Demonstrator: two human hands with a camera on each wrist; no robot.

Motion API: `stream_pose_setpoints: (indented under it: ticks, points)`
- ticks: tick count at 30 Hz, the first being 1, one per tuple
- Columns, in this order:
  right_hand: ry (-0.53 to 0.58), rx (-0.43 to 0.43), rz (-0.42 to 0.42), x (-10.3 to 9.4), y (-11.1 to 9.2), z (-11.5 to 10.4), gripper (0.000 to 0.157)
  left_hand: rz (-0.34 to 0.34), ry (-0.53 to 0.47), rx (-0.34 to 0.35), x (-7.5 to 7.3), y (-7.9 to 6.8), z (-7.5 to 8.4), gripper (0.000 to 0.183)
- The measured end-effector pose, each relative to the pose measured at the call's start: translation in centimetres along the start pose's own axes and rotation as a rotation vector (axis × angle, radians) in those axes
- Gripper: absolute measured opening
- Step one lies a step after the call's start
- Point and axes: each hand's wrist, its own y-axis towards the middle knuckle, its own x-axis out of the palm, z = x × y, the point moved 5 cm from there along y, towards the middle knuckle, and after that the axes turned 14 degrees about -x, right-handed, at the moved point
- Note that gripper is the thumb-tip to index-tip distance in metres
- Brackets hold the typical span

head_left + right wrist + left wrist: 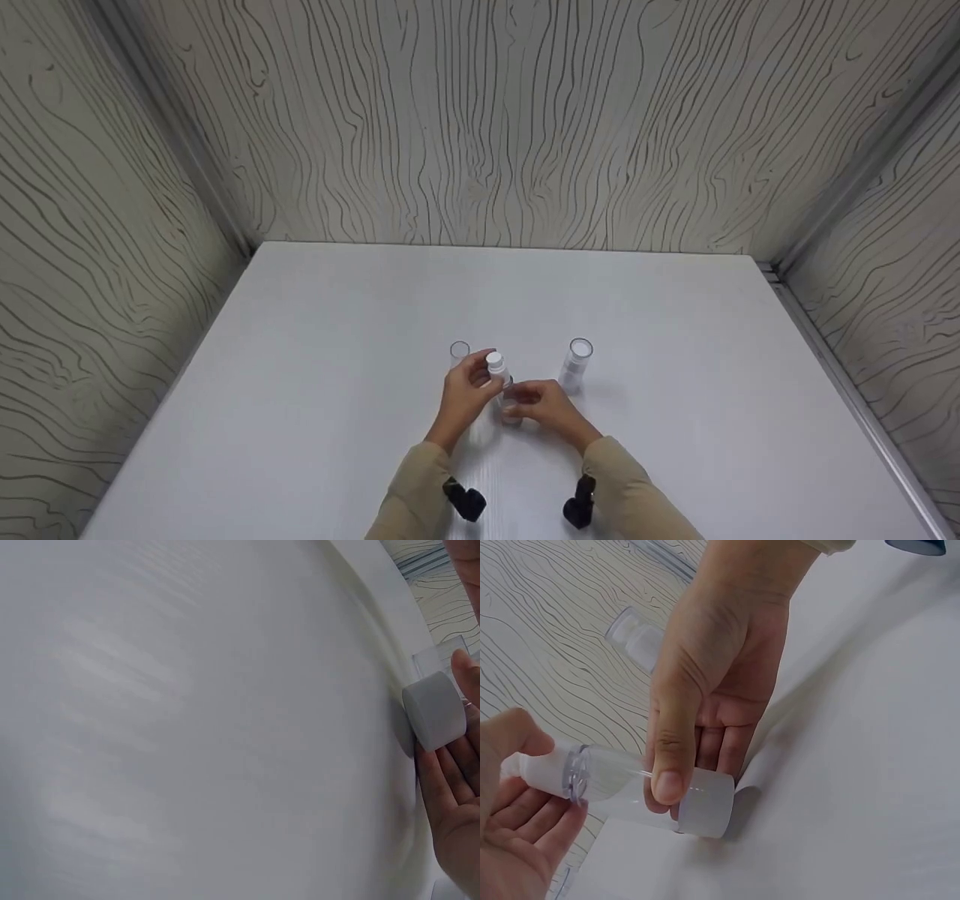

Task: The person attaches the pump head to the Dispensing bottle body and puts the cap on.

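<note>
My left hand (463, 394) holds a small white bottle (496, 361) with a ribbed-looking white cap between thumb and fingers. The bottle's lower end is right at the mouth of a clear tube (619, 780). Around the tube's lower part, my right hand (553, 407) grips with thumb and fingers. A white section (707, 802) fills the tube's bottom end, which also shows in the right wrist view as a white round end (435, 711). In the left wrist view the tube lies across the picture, with the bottle at its left end.
Right of my hands, a second clear tube (576, 366) stands with white pieces inside. Another clear tube (459, 351) stands behind my left hand, partly hidden by it. All are on a white table (360, 315), with wood-patterned walls (480, 127) at the back and sides.
</note>
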Motion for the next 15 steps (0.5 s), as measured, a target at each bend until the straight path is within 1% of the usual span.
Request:
stream_pose_setpoints:
  ticks: [4,6,11,15]
  points:
    - [0.005,-0.001,-0.005,-0.1,0.0,0.0,0.044,-0.013,-0.005,0.0,-0.3,-0.3,0.0,0.048]
    - [0.01,-0.002,-0.006,-0.1,-0.1,0.1,0.044,-0.007,-0.009,-0.011,-0.5,-0.5,-0.2,0.05]
    - [0.012,0.019,0.007,0.0,-0.2,0.1,0.044,0.039,-0.018,-0.029,-0.9,-0.7,-0.4,0.05]
    - [-0.001,0.024,0.013,0.2,-0.2,0.2,0.045,0.085,-0.025,-0.025,-1.3,-0.8,-0.5,0.047]
